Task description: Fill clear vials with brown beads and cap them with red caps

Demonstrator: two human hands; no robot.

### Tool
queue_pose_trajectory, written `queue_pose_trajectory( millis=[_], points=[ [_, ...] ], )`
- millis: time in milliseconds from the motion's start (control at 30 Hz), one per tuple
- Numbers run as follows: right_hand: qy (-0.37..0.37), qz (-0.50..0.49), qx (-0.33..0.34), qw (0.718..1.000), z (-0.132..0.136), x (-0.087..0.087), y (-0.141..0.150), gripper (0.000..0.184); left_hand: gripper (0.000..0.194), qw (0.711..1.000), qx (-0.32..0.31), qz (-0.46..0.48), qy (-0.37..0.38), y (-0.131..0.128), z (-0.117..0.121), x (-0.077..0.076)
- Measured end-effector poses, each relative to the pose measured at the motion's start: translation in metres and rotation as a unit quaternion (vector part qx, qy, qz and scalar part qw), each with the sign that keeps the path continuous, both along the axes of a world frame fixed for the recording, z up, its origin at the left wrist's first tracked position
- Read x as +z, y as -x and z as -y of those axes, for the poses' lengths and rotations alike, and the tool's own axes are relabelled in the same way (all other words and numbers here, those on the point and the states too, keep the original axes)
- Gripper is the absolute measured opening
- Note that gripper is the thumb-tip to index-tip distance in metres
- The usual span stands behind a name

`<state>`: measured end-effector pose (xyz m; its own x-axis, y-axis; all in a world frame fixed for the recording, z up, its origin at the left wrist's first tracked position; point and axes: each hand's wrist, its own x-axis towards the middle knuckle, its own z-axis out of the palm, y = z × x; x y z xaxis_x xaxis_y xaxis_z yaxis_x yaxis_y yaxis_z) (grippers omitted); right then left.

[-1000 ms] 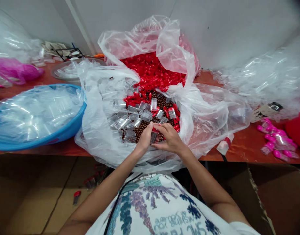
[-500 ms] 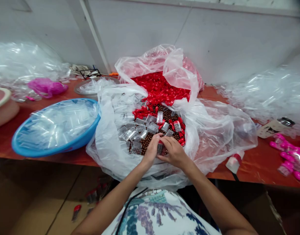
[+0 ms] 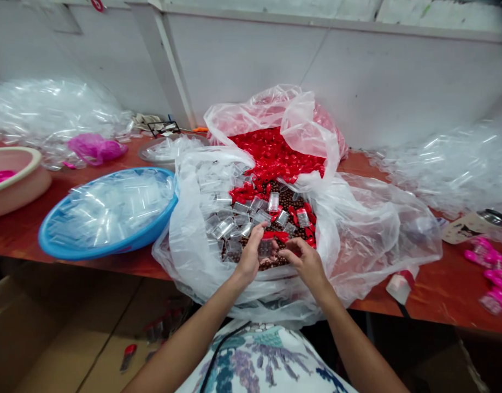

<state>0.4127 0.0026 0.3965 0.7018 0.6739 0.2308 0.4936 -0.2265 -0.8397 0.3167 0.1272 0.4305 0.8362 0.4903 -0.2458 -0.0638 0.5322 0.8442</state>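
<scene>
Left hand (image 3: 251, 257) gripping clear, red-topped container (image 3: 265, 249) (between both hands), right hand (image 3: 307, 262) unclasped, just beside it

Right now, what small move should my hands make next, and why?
Probably bring your right hand to the clear container in your left hand and press its red cap: the cap shows along the container's top, I can't tell whether it's seated, and your right hand looks free.
</scene>
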Motion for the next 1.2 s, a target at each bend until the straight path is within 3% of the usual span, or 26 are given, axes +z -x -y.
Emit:
queue_pose_trajectory(
  millis=[100,233,333,433,600,767,933,1067,1133,1200],
  points=[
    [-0.013,0.019,0.022,0.999,-0.003,0.004,0.002,0.037,0.054,0.999,-0.024,-0.013,-0.022,-0.001,0.002,-0.002],
    [0.007,0.186,0.071,0.98,-0.008,0.01,0.005,0.077,0.062,0.999,-0.046,-0.017,0.004,-0.004,0.005,-0.009],
    [0.045,0.258,0.115,0.958,-0.009,0.011,0.006,0.089,0.07,0.998,-0.065,-0.014,0.024,-0.006,0.004,-0.008],
    [0.067,0.289,0.117,0.948,-0.009,0.011,0.006,0.084,0.065,0.997,-0.063,-0.036,0.024,-0.008,0.002,-0.006],
    [0.052,0.352,0.126,0.926,-0.01,0.009,0.0,0.074,0.038,0.996,-0.019,-0.075,0.036,-0.011,0.006,-0.009],
    [0.015,0.389,0.153,0.908,-0.009,-0.005,-0.006,0.065,0.039,0.999,-0.004,-0.046,0.018,-0.008,0.013,-0.015],
    [0.058,0.348,0.147,0.924,-0.003,-0.013,-0.006,0.072,0.039,0.997,-0.023,-0.076,0.013,-0.007,0.014,-0.022],
    [0.113,0.27,0.191,0.937,0.001,-0.008,-0.018,0.083,0.041,0.992,-0.047,-0.118,-0.001,-0.012,0.006,-0.026],
    [0.118,0.238,0.172,0.949,0.002,-0.006,-0.032,0.064,0.037,0.992,-0.028,-0.12,-0.01,-0.016,-0.001,-0.025],
    [0.122,0.226,0.105,0.961,0.002,-0.006,-0.048,0.035,0.035,0.99,-0.003,-0.139,-0.018,-0.021,-0.008,-0.022]
  ],
)
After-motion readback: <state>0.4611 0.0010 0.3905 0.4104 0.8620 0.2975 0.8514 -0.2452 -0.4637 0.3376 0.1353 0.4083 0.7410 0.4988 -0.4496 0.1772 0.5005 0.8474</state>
